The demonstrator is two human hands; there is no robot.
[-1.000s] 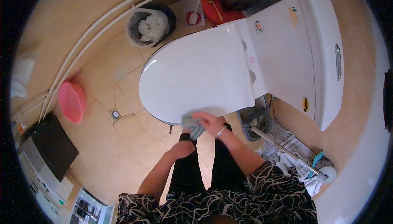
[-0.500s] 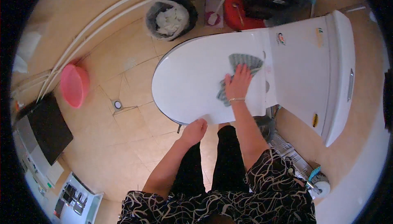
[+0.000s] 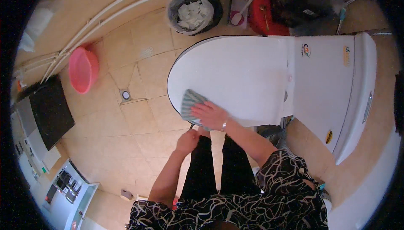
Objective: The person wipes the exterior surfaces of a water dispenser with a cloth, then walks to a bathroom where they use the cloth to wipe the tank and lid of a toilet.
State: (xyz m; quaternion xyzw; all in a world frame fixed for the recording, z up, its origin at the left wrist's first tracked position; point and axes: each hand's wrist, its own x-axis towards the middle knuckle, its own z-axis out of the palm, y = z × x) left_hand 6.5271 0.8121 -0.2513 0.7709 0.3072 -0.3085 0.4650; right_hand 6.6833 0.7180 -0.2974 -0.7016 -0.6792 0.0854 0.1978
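Note:
The closed white toilet lid (image 3: 240, 70) stretches out in front of me. On its near left part lies a green-grey striped cloth (image 3: 191, 101). My right hand (image 3: 210, 115) presses the cloth against the lid, fingers together and pointing left; a bracelet circles that wrist. Just off the lid's near edge is my left hand (image 3: 187, 141), curled into a fist, with nothing visible in it. A small dark lever (image 3: 192, 126) sticks out from the rim beside it. Part of the cloth is hidden under my right hand.
The toilet tank (image 3: 322, 78) stands to the right. Behind the lid are a lined waste bin (image 3: 172, 9) with crumpled paper, a toilet brush (image 3: 237, 18) and a red tub (image 3: 257, 13). A pink basin (image 3: 82, 72) and a floor drain (image 3: 125, 95) lie left.
My right hand has swept the cloth from beside the hinges to the lid's near left edge. My left hand has come slightly back, off the lid. The whole view has shifted a little.

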